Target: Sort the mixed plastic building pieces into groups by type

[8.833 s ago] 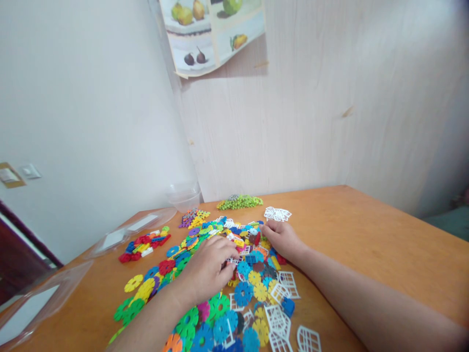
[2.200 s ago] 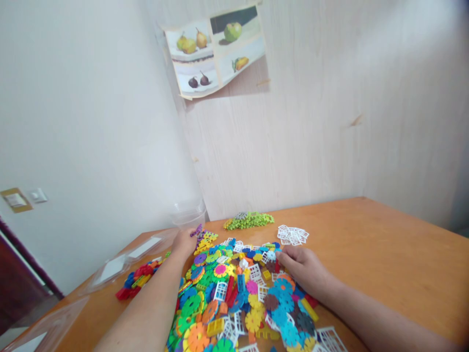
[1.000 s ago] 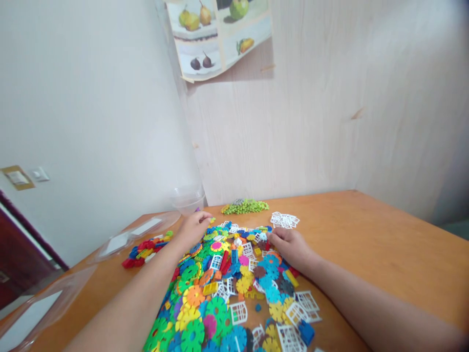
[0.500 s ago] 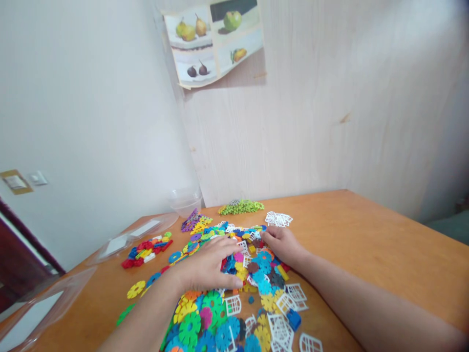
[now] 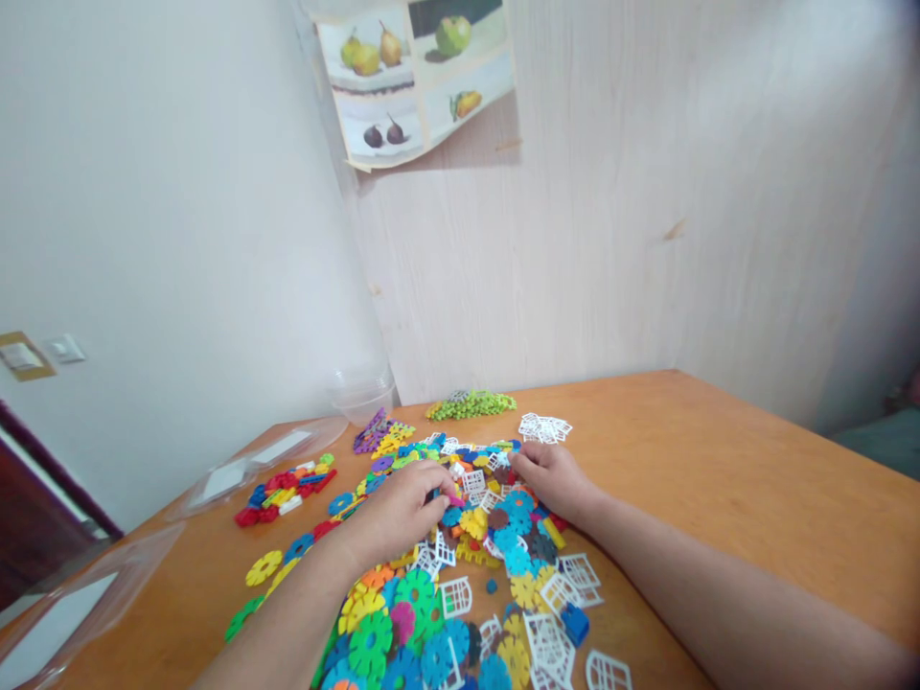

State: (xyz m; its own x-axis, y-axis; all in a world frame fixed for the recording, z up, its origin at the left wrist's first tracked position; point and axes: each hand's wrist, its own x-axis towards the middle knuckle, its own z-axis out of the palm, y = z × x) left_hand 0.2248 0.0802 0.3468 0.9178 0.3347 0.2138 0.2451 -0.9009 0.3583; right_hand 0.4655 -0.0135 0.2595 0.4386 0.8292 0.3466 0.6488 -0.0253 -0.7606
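My left hand is over the middle of a pile of plastic toy pieces, its fingers curled and thumb drawn in. At its fingertips shows a pink notched disc, partly covered by the fingers. My right hand rests at the pile's right edge with fingers bent inward. What its fingertips hold, if anything, is hidden. Between the hands lie blue notched discs, a yellow disc and white window-frame pieces. Nearer me are green notched discs and a blue brick.
Separate heaps lie around the pile: red and mixed bricks, purple pieces, green pieces and white frames. A clear tub stands at the back. Clear lids lie along the left of the wooden table.
My left hand has gone from spread flat over the pieces to curled, with its fingertips at the pink disc. My right hand stays almost in place.
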